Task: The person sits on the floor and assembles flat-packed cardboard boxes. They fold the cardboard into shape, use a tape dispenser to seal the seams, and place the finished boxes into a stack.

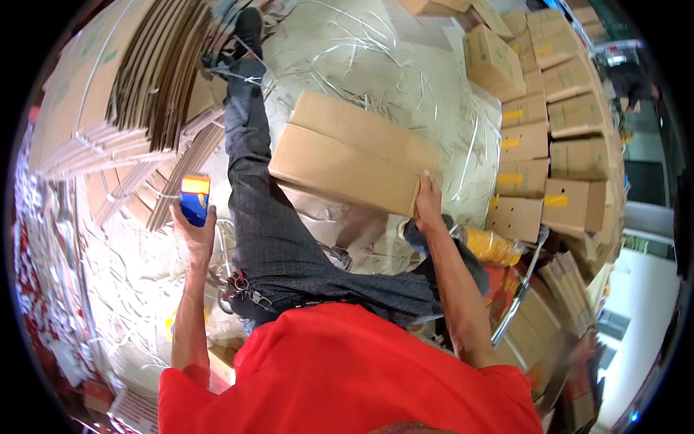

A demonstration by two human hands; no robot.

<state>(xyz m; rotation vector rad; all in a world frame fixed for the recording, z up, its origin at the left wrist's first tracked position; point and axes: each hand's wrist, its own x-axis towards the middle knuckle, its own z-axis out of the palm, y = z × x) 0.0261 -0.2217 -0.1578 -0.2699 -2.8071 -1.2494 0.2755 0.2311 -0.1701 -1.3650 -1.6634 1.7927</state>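
A closed brown cardboard box [345, 165] lies slantwise in front of me, a seam running along its upper face. At its right end my right hand [429, 200] is closed on the edge, fingers against the corner. Off to the left, apart from the box, my left hand [194, 233] is wrapped round a blue-and-orange handheld piece that looks like a tape dispenser [195, 200]. My left leg [253, 173] stretches forward beside the box's left end.
Flattened cartons [155, 72] are stacked at the far left. Boxes with yellow tape [535, 145] form a wall on the right. Loose white straps [361, 43] litter the floor. A yellow plastic-wrapped bundle [491, 246] and a metal tube [513, 311] are near my right arm.
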